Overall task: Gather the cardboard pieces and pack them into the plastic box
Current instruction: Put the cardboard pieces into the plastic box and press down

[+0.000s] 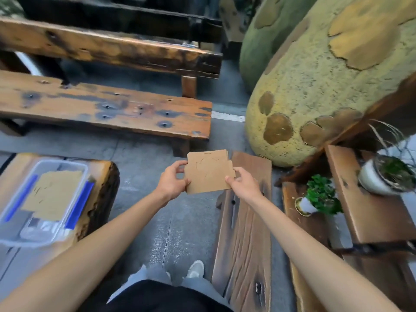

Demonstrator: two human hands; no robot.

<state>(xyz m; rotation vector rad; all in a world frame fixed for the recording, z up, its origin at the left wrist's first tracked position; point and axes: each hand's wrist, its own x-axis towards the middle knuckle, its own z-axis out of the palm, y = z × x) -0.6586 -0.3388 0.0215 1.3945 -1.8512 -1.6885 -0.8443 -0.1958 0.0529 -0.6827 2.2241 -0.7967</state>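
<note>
Over on the table [99, 176], the plastic box [13, 224] already holds cardboard [53, 194] — another cardboard piece [208, 174] (unpacked) sits in the grip of left hand [172, 183] and right hand [244, 184].

Weathered wooden benches [105, 109], a speckled yellow boulder [315, 86] and two potted plants [319, 197] surround the pavement [146, 154].

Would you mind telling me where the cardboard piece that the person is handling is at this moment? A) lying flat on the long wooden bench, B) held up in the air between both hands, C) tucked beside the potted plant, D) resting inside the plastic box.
B: the cardboard piece is gripped at its edges by the left hand and the right hand, above the ground and well to the right of the plastic box.
</note>
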